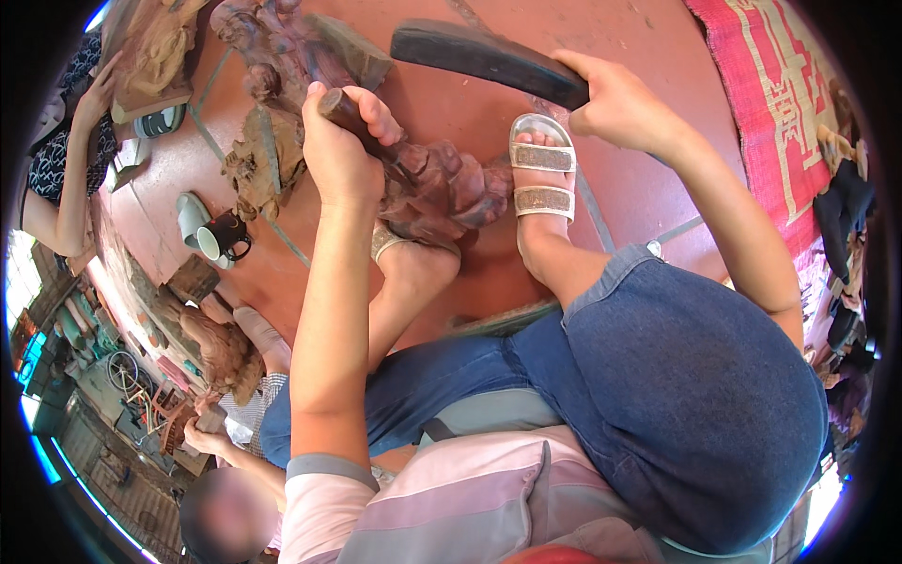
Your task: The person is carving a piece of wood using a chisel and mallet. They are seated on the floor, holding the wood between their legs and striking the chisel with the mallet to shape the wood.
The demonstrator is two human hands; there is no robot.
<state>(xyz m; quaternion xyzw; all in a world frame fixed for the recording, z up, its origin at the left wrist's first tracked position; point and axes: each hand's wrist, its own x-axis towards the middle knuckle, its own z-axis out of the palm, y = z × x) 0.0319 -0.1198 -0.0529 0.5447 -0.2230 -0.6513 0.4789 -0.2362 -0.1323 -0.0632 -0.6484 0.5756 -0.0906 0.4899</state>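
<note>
My left hand (346,160) is closed around the round brown wooden handle of a chisel (340,108); its blade cannot be made out. Just beyond that fist, a reddish-brown wood carving (446,188) with rounded, knobby shapes rests on the floor between my sandalled feet. My right hand (615,103) grips one end of a long, dark wooden mallet (484,61), shaped like a flat club. The mallet is raised and reaches leftward, apart from the chisel. At the far left of the carving stands another reddish figure carving (282,47).
A rough wood piece (258,160), a dark mug (224,237) and a grey-green slipper (193,218) lie on the tiles to the left. A red patterned mat (752,113) covers the right. Two other people sit at the left, near carvings (155,56).
</note>
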